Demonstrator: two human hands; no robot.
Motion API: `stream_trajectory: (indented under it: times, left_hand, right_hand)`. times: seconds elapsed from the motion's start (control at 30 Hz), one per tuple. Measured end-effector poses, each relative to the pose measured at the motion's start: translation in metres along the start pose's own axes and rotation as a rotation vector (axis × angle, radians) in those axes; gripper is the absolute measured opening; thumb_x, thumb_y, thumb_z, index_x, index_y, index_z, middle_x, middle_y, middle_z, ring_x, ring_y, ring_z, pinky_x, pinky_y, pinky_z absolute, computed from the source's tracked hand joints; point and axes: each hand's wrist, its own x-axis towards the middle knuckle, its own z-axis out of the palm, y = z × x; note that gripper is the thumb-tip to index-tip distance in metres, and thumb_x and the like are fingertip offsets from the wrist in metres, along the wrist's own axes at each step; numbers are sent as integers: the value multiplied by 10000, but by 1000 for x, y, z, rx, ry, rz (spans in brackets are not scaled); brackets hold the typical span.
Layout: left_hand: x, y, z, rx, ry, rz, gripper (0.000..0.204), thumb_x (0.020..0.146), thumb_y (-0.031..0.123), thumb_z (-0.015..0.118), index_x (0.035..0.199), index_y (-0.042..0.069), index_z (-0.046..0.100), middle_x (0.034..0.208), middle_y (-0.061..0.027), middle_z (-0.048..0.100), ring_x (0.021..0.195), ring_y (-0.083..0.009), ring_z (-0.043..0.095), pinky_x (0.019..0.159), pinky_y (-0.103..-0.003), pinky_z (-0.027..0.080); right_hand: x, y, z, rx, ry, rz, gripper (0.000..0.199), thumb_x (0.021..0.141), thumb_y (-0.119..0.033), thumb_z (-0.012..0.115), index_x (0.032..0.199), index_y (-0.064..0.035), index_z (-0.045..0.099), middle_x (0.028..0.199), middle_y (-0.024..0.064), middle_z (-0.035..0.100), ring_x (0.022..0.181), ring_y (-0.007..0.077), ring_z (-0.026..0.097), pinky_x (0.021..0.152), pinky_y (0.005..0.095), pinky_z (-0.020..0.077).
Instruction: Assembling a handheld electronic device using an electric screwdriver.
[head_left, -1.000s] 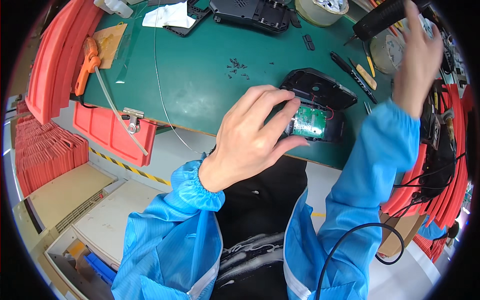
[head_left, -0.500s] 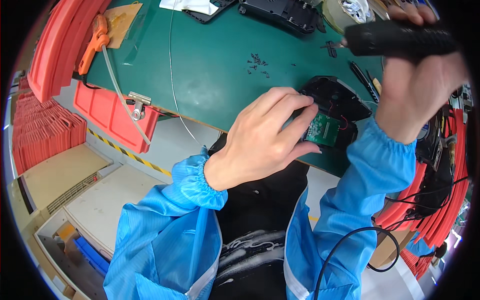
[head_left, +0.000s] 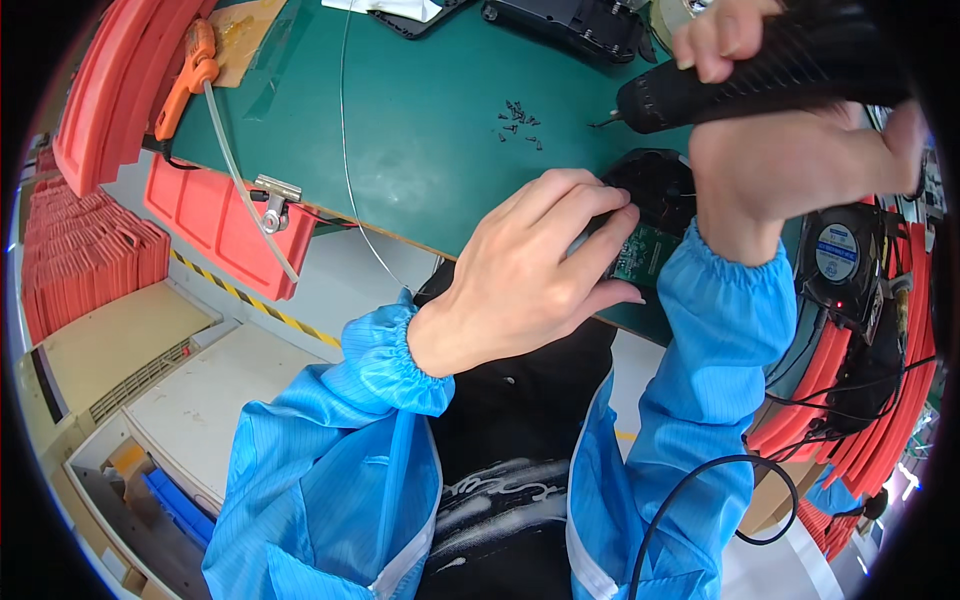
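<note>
My left hand (head_left: 535,275) is closed at the near edge of the green table, its fingers and thumb gripping a black plastic housing (head_left: 655,175). A green circuit board (head_left: 636,252) sits in the housing, partly hidden by those fingers and by my right sleeve. My right hand (head_left: 775,165) is wrapped round a black electric screwdriver (head_left: 740,90), held above the housing. The screwdriver lies nearly level, its thin bit (head_left: 605,123) pointing left, low over the tabletop. Several small dark screws (head_left: 517,120) lie in a loose pile left of the bit.
An orange glue gun (head_left: 192,80) lies at the far left beside red plastic trays (head_left: 120,95). A larger black housing (head_left: 565,25) stands at the back. A thin wire (head_left: 345,150) crosses the table. At the right are a small black fan (head_left: 838,255) and cables.
My right hand and the screwdriver have moved left and slightly down, bringing the bit to where a lone screw lay. My left hand has stayed on the housing.
</note>
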Motion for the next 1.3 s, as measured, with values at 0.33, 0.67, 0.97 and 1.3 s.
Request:
stream_trajectory:
  times: [0.33,0.67,0.97,1.3]
  left_hand:
    - [-3,-12,-12,-87,187,-98,437,673,113,919,1066,3,763,1148,-122,688,1111,-326,635,927,-437,536]
    - [11,-15,-11,187,301,-109,324,712,45,892,1009,6,769,1084,-99,686,1107,-341,627,888,-422,537]
    - [19,-4,-11,86,285,-190,224,712,12,868,922,41,796,1064,-87,698,1133,-340,625,900,-422,536]
    - [13,-16,-13,92,280,-115,231,695,10,870,912,48,804,1035,-79,715,1121,-332,636,891,-416,541]
  right_hand:
    - [-5,-20,-20,45,-132,10,413,1009,-461,606,945,-53,594,825,38,545,730,158,545,822,320,467]
    - [-13,-30,-33,80,-239,28,415,1004,-466,609,946,-56,596,815,29,545,722,147,544,798,310,461]
    - [-6,-28,-43,89,-324,26,416,999,-471,611,947,-58,598,806,22,545,716,137,544,777,301,457]
    - [-2,-26,-45,113,-455,45,418,994,-477,614,948,-61,600,796,13,544,709,126,543,754,292,451]
